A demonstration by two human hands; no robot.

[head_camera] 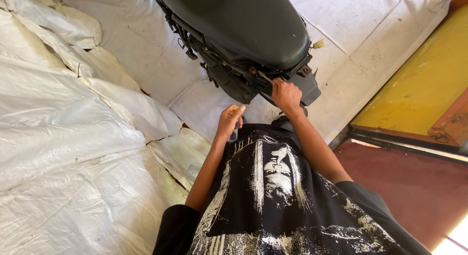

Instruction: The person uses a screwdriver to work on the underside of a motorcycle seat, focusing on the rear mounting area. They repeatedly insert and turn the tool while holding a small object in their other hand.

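Floor covered w/ white woven tarp sheets [73, 138], yellow panel [424, 84] at right. Scooter rear [243, 36], black seat on top, bodywork stripped, sits just ahead of the person. Right hand [286, 95] is at the tail frame, fingers clamped on a slim metal tool [265, 77] whose tip meets a fastener. Left hand [230, 119] is held back, fingers curled round a small yellowish bit [234, 109]. Judgement: keep tool square to the fastener, steady pressure, so it won't slip.

White woven tarp sheets [73, 138] cover floor, 7 to 1 o'clock, creased & overlapping. Yellow panel [419, 84] at 3 o'clock, dark-red floor [414, 187] at 4. Bright daylight at 5.
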